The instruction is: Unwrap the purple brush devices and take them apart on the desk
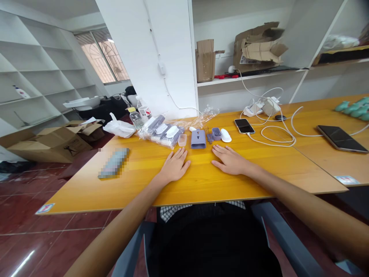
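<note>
My left hand [174,165] lies flat on the yellow wooden table [196,181], fingers stretched out, just short of a small translucent cup [182,140]. Flat on the wood to the right rests my right hand [229,160], its fingers also extended and holding nothing. Beyond and between the hands stands a purple plastic housing [198,139] with small holes in its face. To its right are a thin dark purple bracket [208,136], a small purple cup [216,134] and a white oval piece [226,135]. A small white part [192,129] lies behind the housing.
Plastic-wrapped purple and white parts [164,132] lie left of the cup, near bottles [136,118] and a white bag [119,127]. A pixelated flat object [114,163] is at left. A charging phone [244,126], looped cables [276,134] and a tablet [342,138] occupy the right.
</note>
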The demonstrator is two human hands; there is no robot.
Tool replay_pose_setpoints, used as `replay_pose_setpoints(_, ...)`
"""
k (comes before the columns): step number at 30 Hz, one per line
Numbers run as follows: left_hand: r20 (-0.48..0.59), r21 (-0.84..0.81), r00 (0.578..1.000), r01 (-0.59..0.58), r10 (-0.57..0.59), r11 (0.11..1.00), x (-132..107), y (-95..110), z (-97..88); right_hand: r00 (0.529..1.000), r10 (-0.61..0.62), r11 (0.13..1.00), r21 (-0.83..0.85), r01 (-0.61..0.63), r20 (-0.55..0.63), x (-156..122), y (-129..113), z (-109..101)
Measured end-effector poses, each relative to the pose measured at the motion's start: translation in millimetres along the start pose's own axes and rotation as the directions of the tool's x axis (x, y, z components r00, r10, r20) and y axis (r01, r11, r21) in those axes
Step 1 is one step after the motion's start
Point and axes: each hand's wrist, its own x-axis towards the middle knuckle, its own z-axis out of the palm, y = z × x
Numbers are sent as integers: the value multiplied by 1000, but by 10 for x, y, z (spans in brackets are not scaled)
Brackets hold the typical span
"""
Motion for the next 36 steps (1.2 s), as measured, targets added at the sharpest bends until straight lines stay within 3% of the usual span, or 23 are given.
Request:
replay_pose_setpoints(3, 18, 10, 1000, 11, -11, 1000, 2, 18, -3, 999, 22, 998, 63, -20, -26, 325, 54, -262)
replay_pose_setpoints(6, 45, 27, 999, 27, -28, 999, 2, 49, -20, 970, 200, 979, 67, -192, -136, 914, 16, -539)
replay_pose_setpoints(8, 54, 34, 998, 41, -42, 999, -7, 75, -45, 952, 273, 962, 44, -270, -140, 1358, -62, -635)
replay_pose_setpoints(11, 56, 9, 997, 46, -46, 999, -39, 108, -93, 946, 313, 950, 26, -312, -86, 1903, -188, -594)
replay_pose_setpoints(14, 21, -38, 1000, -18, 19, 999, -75, 119, -132, 931, 364, 931, 19, -364, -16, 2203, -261, -415)
replay_pose_setpoints(18, -13, -81, 980, -199, 198, 977, -70, 95, -137, 916, 401, 916, 31, -400, -11, 2310, -285, -229)
replay_pose_setpoints(21, -16, -108, 965, -264, 263, 959, -17, 79, -113, 916, 393, 919, 48, -390, -78, 2301, -304, -226)
replay_pose_setpoints(24, -19, -119, 953, -301, 301, 946, 57, 93, -85, 926, 361, 932, 60, -356, -110, 2285, -338, -285)
replay_pose_setpoints(28, -9, -120, 948, -316, 317, 941, 176, 159, -54, 949, 313, 949, 55, -310, -49, 2245, -376, -331)
replay_pose_setpoints(36, -90, -104, 925, -377, 369, 920, 550, 194, 53, 973, 231, 972, -34, -231, -26, 1986, -357, -207)
